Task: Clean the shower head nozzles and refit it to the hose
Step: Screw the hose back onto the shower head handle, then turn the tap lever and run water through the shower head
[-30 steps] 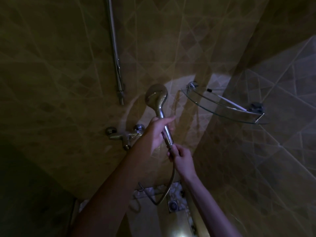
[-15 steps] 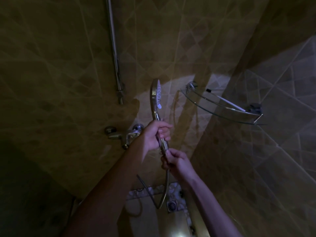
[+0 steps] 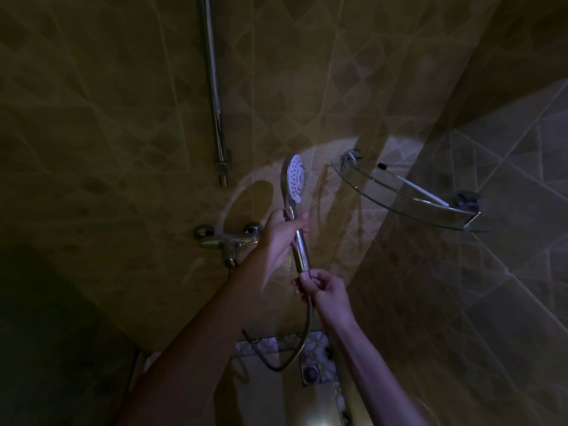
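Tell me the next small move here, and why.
Probably keep turning the hose nut with the right hand while the left hand steadies the shower head handle. The right fingers pinch exactly at the joint under the handle; whether it is loosening or tightening can't be told.

One shower head (image 3: 295, 179), upright at centre. One hose (image 3: 302, 339), looping toward 6 o'clock. Two hands: the left hand (image 3: 281, 238) and the right hand (image 3: 327, 290). One mixer tap (image 3: 229, 239) at 9 o'clock, one wall rail (image 3: 215, 103) at 12 o'clock, one glass corner shelf (image 3: 405, 207) at 3 o'clock carrying one toothbrush (image 3: 415, 187), and one floor drain (image 3: 311, 372) at 6 o'clock.
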`<state>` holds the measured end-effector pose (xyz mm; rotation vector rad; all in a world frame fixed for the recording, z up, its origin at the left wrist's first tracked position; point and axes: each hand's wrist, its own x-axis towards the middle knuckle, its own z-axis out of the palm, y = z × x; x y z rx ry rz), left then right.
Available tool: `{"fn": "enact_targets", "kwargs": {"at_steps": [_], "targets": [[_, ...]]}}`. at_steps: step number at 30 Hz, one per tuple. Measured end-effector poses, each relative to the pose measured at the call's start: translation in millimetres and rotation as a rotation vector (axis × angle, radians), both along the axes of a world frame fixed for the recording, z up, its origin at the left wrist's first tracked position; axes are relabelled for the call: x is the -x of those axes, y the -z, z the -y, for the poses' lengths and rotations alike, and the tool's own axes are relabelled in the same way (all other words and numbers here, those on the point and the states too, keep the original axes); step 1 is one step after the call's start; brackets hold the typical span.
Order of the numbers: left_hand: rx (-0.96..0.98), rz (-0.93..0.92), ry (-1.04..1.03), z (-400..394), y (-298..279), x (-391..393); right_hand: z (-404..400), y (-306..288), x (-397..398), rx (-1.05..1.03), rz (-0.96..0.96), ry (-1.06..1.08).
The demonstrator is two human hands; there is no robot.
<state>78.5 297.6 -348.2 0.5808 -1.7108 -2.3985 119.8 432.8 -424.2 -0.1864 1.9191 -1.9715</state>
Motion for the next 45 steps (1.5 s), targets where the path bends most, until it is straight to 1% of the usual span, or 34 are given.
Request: {"fn": "enact_targets", "kwargs": {"at_steps": [2,4,8,11,13,15,17,20,21,23,25,27,28,31,33,36,40,42,45], "targets": [[-0.038,-0.001,-0.062,-1,3,-2,-2,-2,-1,0.015,0.050,-0.049],[-0.093,-0.020,-0.045,-3,4,-5,-6,-1,-1,0.069,0.120,-0.108],[-0.194,-0.085,0.093,-4,4,-16,-14,-2,1,0.309,0.306,-0.126],[-0.220,-0.077,0.200,-8,6,-22,-14,-3,1,0.409,0.331,-0.210],[-0.237,-0.066,0.271,-12,7,-25,-8,-7,0,0.484,0.356,-0.230],[-0.227,-0.038,0.332,-13,6,-27,-1,-11,-2,0.546,0.395,-0.249],[-0.115,-0.004,0.391,-9,5,-28,3,-13,-3,0.585,0.424,-0.283],[0.116,-0.006,0.454,9,7,-27,5,-8,-2,0.531,0.377,-0.244],[0.153,-0.012,0.440,18,11,-27,6,-6,-2,0.486,0.348,-0.209],[0.159,0.023,0.403,41,23,-28,9,-1,-3,0.402,0.273,-0.161],[0.185,0.118,0.358,68,47,-31,12,0,-5,0.364,0.211,-0.140],[0.280,0.264,0.270,95,79,-41,12,2,-9,0.377,0.203,-0.117],[0.264,0.315,0.224,108,94,-50,12,2,-10,0.403,0.225,-0.103],[0.127,0.395,0.071,141,131,-82,11,1,-10,0.481,0.334,-0.039],[0.114,0.438,0.011,156,146,-97,9,1,-11,0.457,0.331,0.019],[0.126,0.464,0.005,167,158,-103,8,3,-14,0.394,0.260,0.105],[0.157,0.466,0.043,167,166,-80,5,6,-23,0.335,0.203,0.194],[0.069,0.484,0.027,164,167,-65,2,9,-28,0.305,0.216,0.253],[-0.049,0.506,0.079,160,173,-48,-4,17,-36,0.295,0.278,0.328]]}}
